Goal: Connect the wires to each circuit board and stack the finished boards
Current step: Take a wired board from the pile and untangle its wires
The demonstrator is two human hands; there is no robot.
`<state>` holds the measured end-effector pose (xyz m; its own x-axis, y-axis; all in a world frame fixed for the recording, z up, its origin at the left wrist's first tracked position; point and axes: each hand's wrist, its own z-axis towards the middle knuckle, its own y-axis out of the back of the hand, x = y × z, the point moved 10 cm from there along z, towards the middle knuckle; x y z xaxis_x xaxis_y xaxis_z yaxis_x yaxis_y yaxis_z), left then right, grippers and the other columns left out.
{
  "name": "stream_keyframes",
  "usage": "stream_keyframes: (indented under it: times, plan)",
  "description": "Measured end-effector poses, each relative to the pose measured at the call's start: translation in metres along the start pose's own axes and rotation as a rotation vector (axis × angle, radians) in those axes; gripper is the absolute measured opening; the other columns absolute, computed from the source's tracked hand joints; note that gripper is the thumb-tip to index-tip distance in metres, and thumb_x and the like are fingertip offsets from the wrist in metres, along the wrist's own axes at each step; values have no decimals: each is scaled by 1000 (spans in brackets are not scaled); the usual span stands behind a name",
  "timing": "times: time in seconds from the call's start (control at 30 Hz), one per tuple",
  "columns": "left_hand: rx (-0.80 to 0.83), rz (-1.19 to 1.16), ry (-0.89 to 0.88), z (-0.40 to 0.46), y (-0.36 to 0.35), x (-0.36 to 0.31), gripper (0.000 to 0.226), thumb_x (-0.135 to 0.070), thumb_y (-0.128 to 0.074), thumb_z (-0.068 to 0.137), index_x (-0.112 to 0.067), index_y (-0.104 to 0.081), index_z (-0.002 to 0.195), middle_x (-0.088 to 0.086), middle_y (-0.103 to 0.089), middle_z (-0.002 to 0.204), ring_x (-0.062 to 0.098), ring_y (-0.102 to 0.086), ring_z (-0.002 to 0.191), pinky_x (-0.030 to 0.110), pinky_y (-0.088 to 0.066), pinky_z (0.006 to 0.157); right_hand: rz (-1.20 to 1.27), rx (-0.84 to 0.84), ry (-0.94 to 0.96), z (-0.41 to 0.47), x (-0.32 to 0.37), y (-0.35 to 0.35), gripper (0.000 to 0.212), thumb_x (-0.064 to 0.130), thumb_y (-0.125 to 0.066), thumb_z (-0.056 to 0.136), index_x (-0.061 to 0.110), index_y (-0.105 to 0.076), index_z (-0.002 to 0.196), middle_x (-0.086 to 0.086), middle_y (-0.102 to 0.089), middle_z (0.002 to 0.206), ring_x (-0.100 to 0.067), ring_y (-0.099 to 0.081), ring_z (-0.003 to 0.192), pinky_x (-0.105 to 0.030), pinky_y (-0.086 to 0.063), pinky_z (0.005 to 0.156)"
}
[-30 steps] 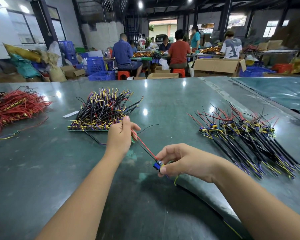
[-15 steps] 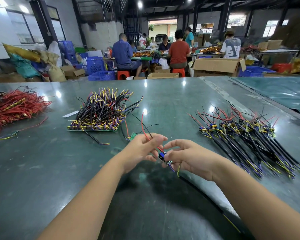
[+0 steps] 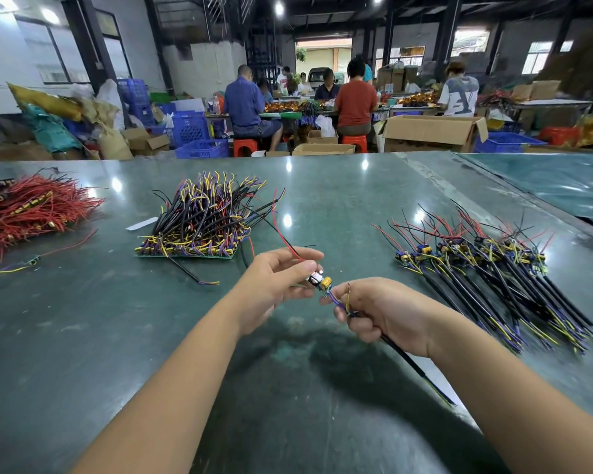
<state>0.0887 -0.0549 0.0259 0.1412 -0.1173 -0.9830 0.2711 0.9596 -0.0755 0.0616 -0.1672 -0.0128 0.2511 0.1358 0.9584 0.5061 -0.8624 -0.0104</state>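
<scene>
My left hand [image 3: 274,285] pinches a small circuit board [image 3: 319,280] with a yellow part, held above the table centre. A red wire [image 3: 281,230] and a black one rise from that board past my fingers. My right hand [image 3: 380,313] grips a black sheathed cable [image 3: 414,364] whose purple and yellow leads [image 3: 339,304] reach to the board. A green panel of boards with wires attached [image 3: 199,230] lies at the left centre. A row of finished wired boards [image 3: 486,268] lies at the right.
A heap of red wires [image 3: 28,210] lies at the far left, with one loose wired piece [image 3: 21,266] near it. The green table [image 3: 83,336] ends at a seam on the right. People sit working at tables beyond, among boxes and blue crates.
My left hand came back from the panel to my right hand and now holds the board. The right hand slid down onto the cable. The red wire now stands upward.
</scene>
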Motion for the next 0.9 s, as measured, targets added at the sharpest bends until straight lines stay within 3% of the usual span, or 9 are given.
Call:
stream_keyframes:
  times: [0.23, 0.33, 0.43, 0.6, 0.73, 0.9]
  plan:
    - [-33, -57, -62, 1, 10, -7, 16, -10, -54, 91, -11, -70, 92, 3, -73, 85, 7, -64, 68, 20, -54, 63, 135, 31, 30, 2, 5, 2, 36, 6, -30, 84, 3, -62, 99, 0, -53, 64, -9, -30, 44, -19, -20, 41]
    - [-189, 41, -144, 0, 24, -14, 17, -8, -56, 91, -13, -71, 87, -2, -72, 75, 5, -61, 59, 18, -52, 58, 113, 28, 49, 1, 7, 1, 36, 2, -29, 85, 3, -62, 98, 0, -51, 64, -9, -30, 45, -20, -20, 42]
    - [-366, 167, -260, -2, 33, -25, 15, -4, -53, 94, -7, -68, 96, -8, -71, 71, 1, -60, 56, 14, -49, 56, 58, 8, 102, -1, 12, 0, 32, 1, -32, 90, 3, -62, 100, 0, -47, 62, -9, -27, 45, -19, -19, 42]
    - [-555, 99, -295, -5, 52, -23, 18, -6, -46, 98, -8, -63, 106, -6, -68, 66, 2, -60, 55, 14, -48, 55, 22, -34, 127, -1, 14, 2, 31, -1, -33, 89, 4, -62, 98, 0, -46, 59, -10, -23, 45, -19, -17, 41]
    - [-728, -89, -266, -12, 89, -16, 15, -3, -50, 94, -12, -61, 93, -3, -70, 62, 5, -61, 51, 15, -50, 50, -259, -177, 148, 0, 15, 14, 32, -4, -40, 85, 10, -68, 89, -2, -55, 61, -9, -28, 42, -17, -23, 41]
    - [-771, -116, -208, -13, 101, -8, 15, -2, -53, 92, -9, -63, 82, -3, -68, 58, 6, -61, 49, 15, -49, 49, -486, -279, 224, -3, 24, 18, 24, 9, -50, 86, 19, -71, 83, 9, -57, 57, -7, -36, 47, -16, -31, 46]
